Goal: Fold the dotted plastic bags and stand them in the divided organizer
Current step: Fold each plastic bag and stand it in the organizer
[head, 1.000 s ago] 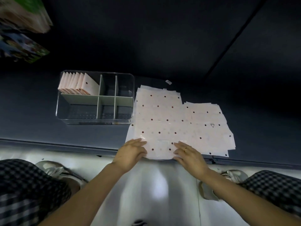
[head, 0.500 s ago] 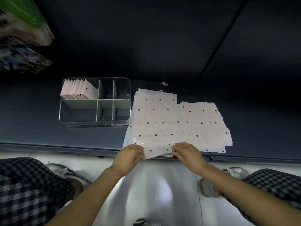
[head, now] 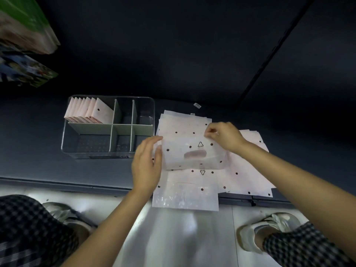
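A pile of flat pink dotted plastic bags (head: 248, 170) lies on the dark table, right of a clear divided organizer (head: 150, 112). The top bag (head: 185, 191) hangs over the table's near edge, and its near end is folded up and away from me into a flap (head: 192, 153). My right hand (head: 224, 136) pinches the flap's far right corner. My left hand (head: 147, 163) lies with straight fingers against the flap's left edge. Several folded bags (head: 90, 110) stand in the organizer's far left compartment.
The organizer's other compartments (head: 125, 114) hold nothing. Colourful packages (head: 25, 54) sit at the far left. The dark table (head: 38, 151) ends at a near edge above a white floor (head: 173, 237). My knees and shoes flank the floor space.
Both hands lifted the near end of the top bag and carried it away from me, folding it over the pile. The right hand now pinches a far corner; the left flattened along the side.
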Demonstrator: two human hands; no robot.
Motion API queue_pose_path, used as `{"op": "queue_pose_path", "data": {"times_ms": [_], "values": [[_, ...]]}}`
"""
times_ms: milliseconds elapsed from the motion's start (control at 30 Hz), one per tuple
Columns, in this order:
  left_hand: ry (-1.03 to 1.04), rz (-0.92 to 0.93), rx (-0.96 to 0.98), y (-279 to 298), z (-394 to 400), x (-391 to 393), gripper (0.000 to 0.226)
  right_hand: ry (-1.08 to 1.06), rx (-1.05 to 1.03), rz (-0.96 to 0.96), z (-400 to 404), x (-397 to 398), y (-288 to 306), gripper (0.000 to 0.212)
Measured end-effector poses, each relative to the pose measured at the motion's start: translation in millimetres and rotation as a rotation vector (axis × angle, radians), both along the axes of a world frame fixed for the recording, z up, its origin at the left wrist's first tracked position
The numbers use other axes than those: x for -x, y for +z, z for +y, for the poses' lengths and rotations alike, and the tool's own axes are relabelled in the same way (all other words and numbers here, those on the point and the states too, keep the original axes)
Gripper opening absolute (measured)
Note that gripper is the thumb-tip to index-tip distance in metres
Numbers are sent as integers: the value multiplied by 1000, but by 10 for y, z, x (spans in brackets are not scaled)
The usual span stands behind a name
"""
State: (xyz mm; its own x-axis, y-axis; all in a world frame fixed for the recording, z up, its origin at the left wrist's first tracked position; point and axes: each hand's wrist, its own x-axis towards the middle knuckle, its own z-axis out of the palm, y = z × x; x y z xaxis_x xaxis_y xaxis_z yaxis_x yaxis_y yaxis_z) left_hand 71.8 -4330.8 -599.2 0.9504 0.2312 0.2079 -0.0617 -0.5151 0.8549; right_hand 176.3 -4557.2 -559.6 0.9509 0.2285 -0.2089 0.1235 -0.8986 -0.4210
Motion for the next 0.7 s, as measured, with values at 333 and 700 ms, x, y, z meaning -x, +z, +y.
{"op": "queue_pose_path", "data": {"times_ms": [333, 700], "values": [[-617, 175, -822, -738, -186, 48, 67, -145, 243, 74, 164, -668, -692, 21], [-682, 329, -961, -1012, -154, 83, 77, 3, 113, -251, 263, -96, -863, 38]]}}
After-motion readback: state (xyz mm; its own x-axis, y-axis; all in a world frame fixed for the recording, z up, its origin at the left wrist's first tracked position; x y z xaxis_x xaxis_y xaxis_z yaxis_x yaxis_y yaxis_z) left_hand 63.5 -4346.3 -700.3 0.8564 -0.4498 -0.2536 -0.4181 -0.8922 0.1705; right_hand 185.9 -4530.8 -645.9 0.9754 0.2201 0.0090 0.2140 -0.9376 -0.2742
